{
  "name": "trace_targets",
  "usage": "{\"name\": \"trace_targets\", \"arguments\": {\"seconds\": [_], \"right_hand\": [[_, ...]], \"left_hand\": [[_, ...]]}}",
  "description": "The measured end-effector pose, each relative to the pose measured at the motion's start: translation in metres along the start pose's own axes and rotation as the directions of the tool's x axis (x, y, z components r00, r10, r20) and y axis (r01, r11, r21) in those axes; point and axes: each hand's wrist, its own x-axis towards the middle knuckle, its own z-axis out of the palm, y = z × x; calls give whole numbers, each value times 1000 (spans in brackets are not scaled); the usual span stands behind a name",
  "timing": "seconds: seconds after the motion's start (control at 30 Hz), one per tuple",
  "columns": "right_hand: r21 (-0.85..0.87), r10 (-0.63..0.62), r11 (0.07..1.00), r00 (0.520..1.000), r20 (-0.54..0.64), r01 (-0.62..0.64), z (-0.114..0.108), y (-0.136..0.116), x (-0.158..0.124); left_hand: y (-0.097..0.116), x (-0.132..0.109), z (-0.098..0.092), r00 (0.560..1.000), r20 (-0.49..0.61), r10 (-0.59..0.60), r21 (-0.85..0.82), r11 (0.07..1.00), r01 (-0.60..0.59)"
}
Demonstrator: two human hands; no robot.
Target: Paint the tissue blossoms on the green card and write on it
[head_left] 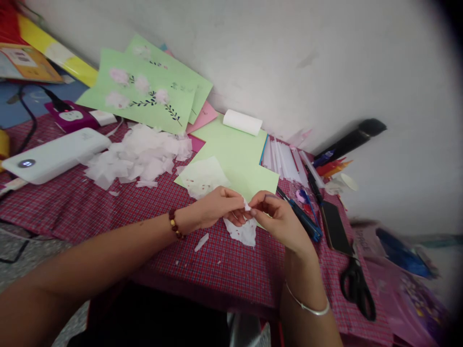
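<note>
Fingers of left hand (217, 207) and right hand (284, 219) pinch scrap (247, 206) between tips; light, even pressure likely prevents tearing.

wall (260, 53): plain, off-white, one faint scuff mark (307, 59). bench (260, 277): set against the wall, covered by a red checked cloth (65, 207). floor (18, 255): grey, speckled, visible lower left. light: soft, diffuse, dimmer toward the right edge.

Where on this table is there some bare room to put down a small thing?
A mostly bare patch is the checked cloth between the power bank, paper heap and left forearm. The green paper below the white roll also has room. Right of the right hand is crowded: blue tool, phone, scissors.
</note>
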Motion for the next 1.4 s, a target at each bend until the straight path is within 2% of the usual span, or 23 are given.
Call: {"name": "trace_targets", "arguments": {"seconds": [0.1,0.2,0.27,0.37,0.53,0.63,0.77,0.83,0.9,1.0,1.07,1.2,1.4], "right_hand": [[-57,-31,998,999,-17,30,-1,-1,1],[-147,-70,987,996,-56,61,2,-3,2],[-216,-97,973,991,-87,77,4,-4,2],[-343,-151,934,982,-116,103,9,-4,1],[-482,-185,870,975,-124,104,14,-1,1],[-372,-107,928,979,-174,36,15,1,4],[-60,59,996,982,-180,-71,13,7,10],[68,105,993,982,-158,-95,11,10,13],[144,119,985,983,-139,-98,10,11,14],[144,99,986,988,-121,-81,10,10,13],[105,86,992,990,-114,-74,11,8,11],[30,70,997,992,-104,-68,12,4,9],[11,76,997,992,-100,-75,14,5,8]], "left_hand": [[0,-3,3,988,-59,142,259,958,-123],[-4,-5,3,922,-48,383,547,783,-297],[-7,-4,3,872,-23,489,658,664,-355],[-11,-2,2,857,-18,515,733,590,-339],[-14,0,2,876,-40,481,769,575,-281],[-12,0,3,879,-50,474,754,595,-278],[-8,-2,3,893,-46,448,697,654,-292],[-6,-3,4,909,-62,412,638,717,-281],[-3,-3,5,942,-102,318,515,827,-224],[2,-2,6,984,-155,92,210,976,-59],[4,-2,6,986,-164,-12,41,999,19],[4,0,5,989,-141,-46,-69,997,37],[-1,1,4,990,-140,-7,-27,1000,3]]}}
